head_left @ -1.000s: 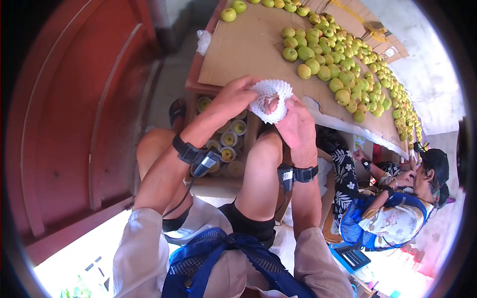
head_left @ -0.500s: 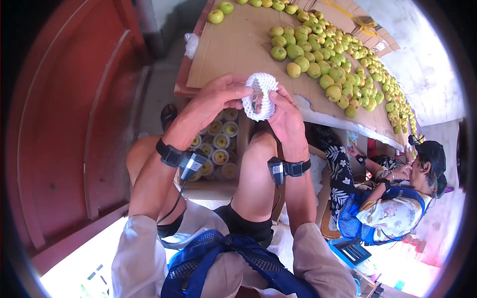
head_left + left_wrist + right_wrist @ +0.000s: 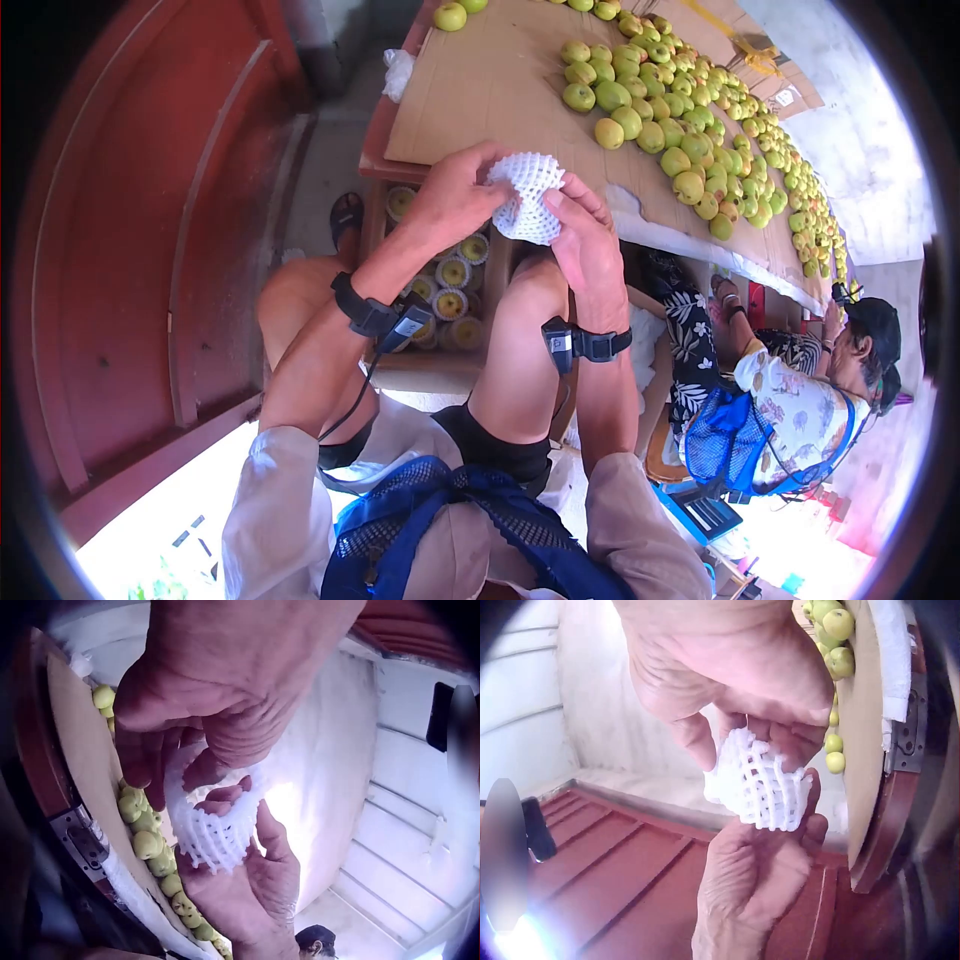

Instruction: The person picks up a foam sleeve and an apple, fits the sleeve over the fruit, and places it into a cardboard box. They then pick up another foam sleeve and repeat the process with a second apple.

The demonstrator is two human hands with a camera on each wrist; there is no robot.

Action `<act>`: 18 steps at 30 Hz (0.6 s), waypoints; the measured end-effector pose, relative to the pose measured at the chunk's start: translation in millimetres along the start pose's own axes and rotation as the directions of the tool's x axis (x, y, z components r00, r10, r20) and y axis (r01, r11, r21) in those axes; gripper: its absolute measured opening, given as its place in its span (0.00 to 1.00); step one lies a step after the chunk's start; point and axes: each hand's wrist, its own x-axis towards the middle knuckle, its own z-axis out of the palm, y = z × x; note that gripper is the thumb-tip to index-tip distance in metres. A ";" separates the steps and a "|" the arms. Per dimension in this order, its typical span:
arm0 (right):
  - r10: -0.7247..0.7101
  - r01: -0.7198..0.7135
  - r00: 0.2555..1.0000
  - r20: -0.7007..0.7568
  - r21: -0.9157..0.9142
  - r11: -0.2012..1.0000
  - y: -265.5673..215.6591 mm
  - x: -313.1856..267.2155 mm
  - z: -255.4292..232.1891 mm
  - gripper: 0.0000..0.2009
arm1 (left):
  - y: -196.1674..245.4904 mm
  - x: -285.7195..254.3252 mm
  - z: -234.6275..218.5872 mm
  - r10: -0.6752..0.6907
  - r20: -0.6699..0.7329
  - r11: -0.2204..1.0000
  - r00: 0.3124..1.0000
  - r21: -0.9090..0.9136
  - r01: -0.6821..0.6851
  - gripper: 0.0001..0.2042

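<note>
Net sleeve [image 3: 527,197] lowered, hands [image 3: 520,215] pinching

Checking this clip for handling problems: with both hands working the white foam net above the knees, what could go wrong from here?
The foam net is only pinched by fingertips of the left hand and right hand; it might tear or slip free. If dropped, it could fall onto the box of wrapped fruit below. No fruit shows inside the net, so it may collapse.

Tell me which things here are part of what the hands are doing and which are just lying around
In use: foam net, held by left hand and right hand.
Lying about: loose green fruit on cardboard; box of netted fruit below.
</note>
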 end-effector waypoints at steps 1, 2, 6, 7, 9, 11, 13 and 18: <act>0.002 -0.002 1.000 0.012 -0.010 1.000 0.0 -2.3 1.1 0.11 | 0.4 0.2 0.7 0.016 -0.027 1.000 0.999 0.015 -0.016 0.17; 0.003 -0.002 1.000 0.025 -0.021 1.000 0.2 -5.2 2.2 0.11 | 0.6 -0.1 0.2 0.035 -0.054 0.999 0.998 0.032 -0.033 0.18; 0.058 -0.053 0.997 0.054 -0.086 0.995 -0.8 -8.5 -3.8 0.12 | 3.3 -0.6 0.2 0.038 -0.075 0.999 0.996 0.027 -0.036 0.22; 0.075 -0.070 0.996 0.043 -0.106 0.992 0.0 -10.3 -8.2 0.12 | 2.4 0.1 0.1 0.054 -0.075 0.998 0.996 0.031 -0.052 0.22; 0.103 -0.098 0.994 0.028 -0.147 0.984 2.1 -11.7 -14.4 0.13 | 3.1 -0.8 -1.5 0.100 -0.075 0.994 0.992 0.055 -0.096 0.22; 0.127 -0.121 0.986 0.104 -0.065 0.991 1.5 -14.0 -14.2 0.15 | 4.5 -3.0 -2.1 0.157 -0.075 0.984 0.985 0.094 -0.150 0.20; 0.139 -0.135 0.984 0.108 -0.041 0.990 -1.9 -16.6 -11.4 0.17 | 6.5 -4.8 -1.2 0.200 -0.080 0.971 0.977 0.150 -0.187 0.18; 0.162 -0.157 0.987 0.017 -0.149 0.976 -1.7 -14.6 -2.0 0.21 | 11.4 -8.0 3.0 0.267 -0.066 0.941 0.961 0.233 -0.245 0.16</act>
